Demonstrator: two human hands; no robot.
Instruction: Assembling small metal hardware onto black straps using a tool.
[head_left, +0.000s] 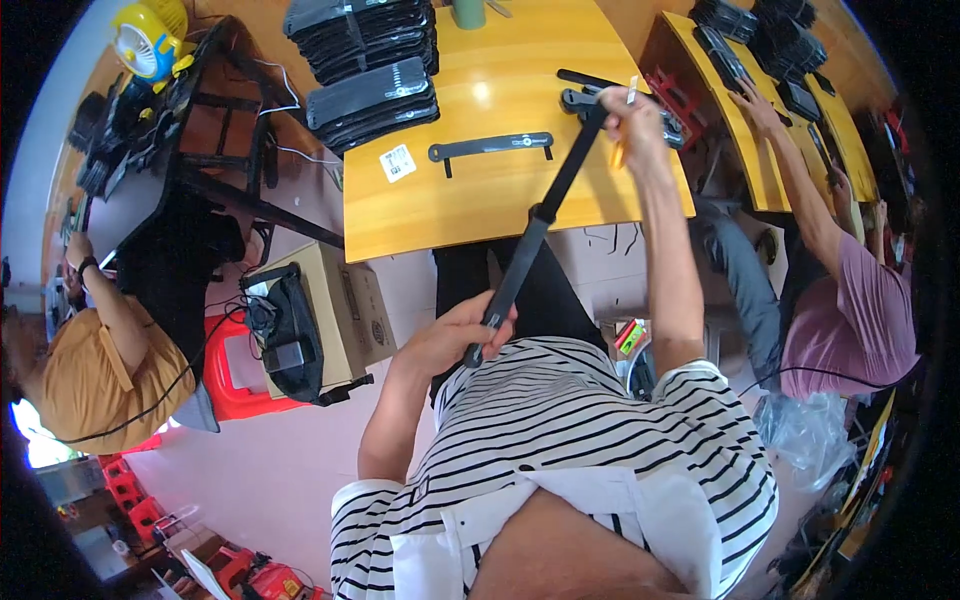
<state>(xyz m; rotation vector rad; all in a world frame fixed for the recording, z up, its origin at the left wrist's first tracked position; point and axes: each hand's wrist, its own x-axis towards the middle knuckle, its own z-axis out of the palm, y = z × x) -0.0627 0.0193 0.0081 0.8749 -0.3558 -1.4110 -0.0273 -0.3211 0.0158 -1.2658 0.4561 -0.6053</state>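
A long black bar-shaped part [540,225] stretches from my lap up to the yellow wooden table [420,215]. My left hand [468,328] is shut around its lower end, just above my striped shirt. My right hand [632,118] grips its upper end over the table's right side, and a thin pale and orange stick-like tool sticks out of the same hand. Another flat black bar [490,148] lies on the table to the left of my right hand. A few more black parts [585,92] rest just behind my right hand.
Stacks of black parts [372,60] fill the table's far left, beside a white label [397,162]. A cardboard box with a black bag [300,330] stands left of my knees, by a red stool [232,375]. People sit at the left and the right [850,300].
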